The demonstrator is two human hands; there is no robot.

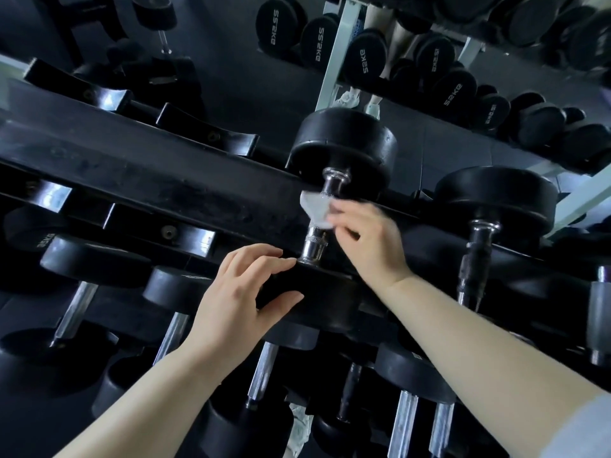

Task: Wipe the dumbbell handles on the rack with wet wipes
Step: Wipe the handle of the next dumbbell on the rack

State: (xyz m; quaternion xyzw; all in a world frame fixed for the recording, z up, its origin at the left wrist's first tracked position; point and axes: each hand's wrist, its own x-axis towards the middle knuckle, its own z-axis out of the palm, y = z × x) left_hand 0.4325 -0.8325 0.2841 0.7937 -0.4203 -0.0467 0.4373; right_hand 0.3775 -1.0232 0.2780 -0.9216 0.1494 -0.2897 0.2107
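Chrome knurled dumbbell handle [316, 226], frame centre: right hand [370, 239] pinches white wet wipe [314, 208] against it; left hand [244, 292], fingers spread, steadies the black rubber dumbbell head [317, 302].

The left hand [238, 292] and right hand [370, 239] are seen bare, as are the left forearm [148, 391] and right forearm [479, 332]. What seems to be a pale grey-blue sleeve [578, 431] is glimpsed, blurred, at the right forearm's elbow end.

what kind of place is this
Most likely a gym's free-weights area: rows of black dumbbells sit on a tiered rack, and the right hand holds a wet wipe against one chrome handle.
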